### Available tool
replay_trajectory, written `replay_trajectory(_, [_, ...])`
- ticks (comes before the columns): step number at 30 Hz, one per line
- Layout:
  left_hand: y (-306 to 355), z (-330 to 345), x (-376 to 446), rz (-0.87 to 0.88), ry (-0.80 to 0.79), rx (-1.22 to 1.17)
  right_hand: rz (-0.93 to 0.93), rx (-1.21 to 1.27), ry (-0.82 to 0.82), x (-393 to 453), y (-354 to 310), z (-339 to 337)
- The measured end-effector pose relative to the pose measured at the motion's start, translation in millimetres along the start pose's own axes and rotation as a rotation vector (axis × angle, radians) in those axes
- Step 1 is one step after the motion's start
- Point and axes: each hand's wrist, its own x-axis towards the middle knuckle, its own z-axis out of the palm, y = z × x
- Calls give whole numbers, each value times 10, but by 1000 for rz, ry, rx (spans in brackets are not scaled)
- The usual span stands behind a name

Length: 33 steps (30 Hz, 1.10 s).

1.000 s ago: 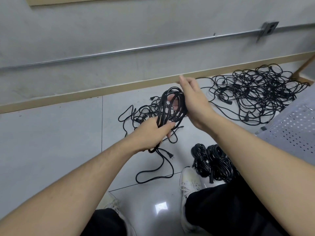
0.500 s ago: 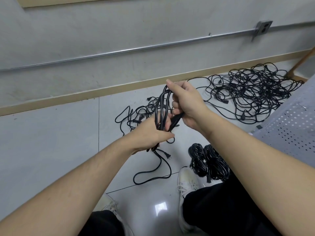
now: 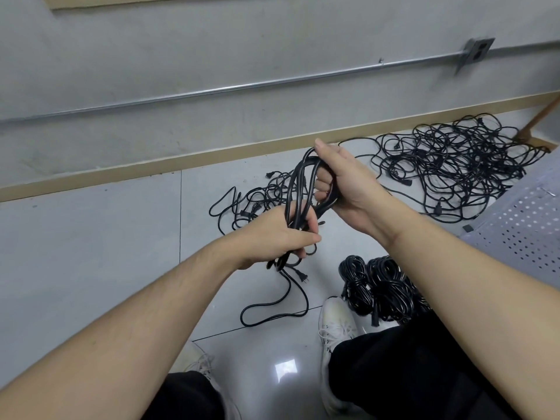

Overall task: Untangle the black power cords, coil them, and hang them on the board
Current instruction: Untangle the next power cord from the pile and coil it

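Note:
A half-coiled black power cord (image 3: pixel 298 189) is held between both hands above the floor. My left hand (image 3: pixel 274 237) grips the lower end of the loops. My right hand (image 3: pixel 342 183) grips their upper end, fingers curled through them. The cord's loose tail with its plug (image 3: pixel 303 277) hangs down and loops across the tile. A small tangle of cords (image 3: pixel 251 201) lies on the floor behind my hands. A large tangle (image 3: pixel 454 171) is spread at the right by the wall. Finished coils (image 3: pixel 378 286) lie next to my right shoe.
A grey perforated panel (image 3: pixel 527 219) stands at the right edge. A metal conduit (image 3: pixel 212 90) with an outlet box (image 3: pixel 475 53) runs along the grey wall above a tan baseboard (image 3: pixel 121 172). My white shoes (image 3: pixel 336 322) and black trousers fill the bottom.
My right hand has gone from open beside the wide coil to gripping its upper loops. The coil is squeezed narrower. The view drifted a little.

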Motion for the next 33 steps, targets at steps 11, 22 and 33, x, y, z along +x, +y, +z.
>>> replay_trajectory(11, [79,-211,17,128,405,-272,277,-1177,-628,-56,358,-169])
replay_trajectory(22, [0,-599,-24,24,713,-833,-24,-1312,-450,38,479,-227])
replay_trajectory(33, [51,-456,5,33,622,-943,-46,-1430,-639,67,765,36])
